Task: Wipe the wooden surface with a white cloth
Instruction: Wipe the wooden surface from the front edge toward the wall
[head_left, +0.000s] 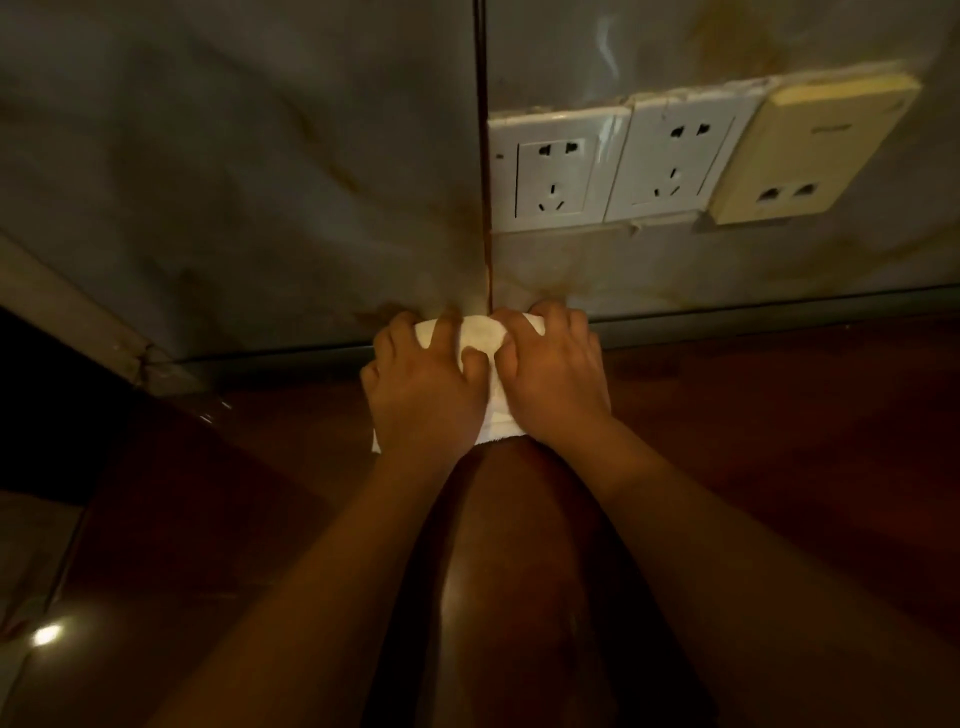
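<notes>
A white cloth (482, 336) lies bunched on the dark glossy wooden surface (753, 441), pushed up against the foot of the wall. My left hand (423, 392) presses down on its left part, fingers curled over the top edge. My right hand (553, 379) presses on its right part, thumb beside the left thumb. Most of the cloth is hidden under the two hands; a corner sticks out at the lower left.
A stained marble-like wall (234, 182) rises right behind the cloth, with a vertical seam (484, 156). Two white power sockets (558, 174) and a cream data socket (800, 150) sit on the wall at upper right. The surface's left edge (67, 566) drops off.
</notes>
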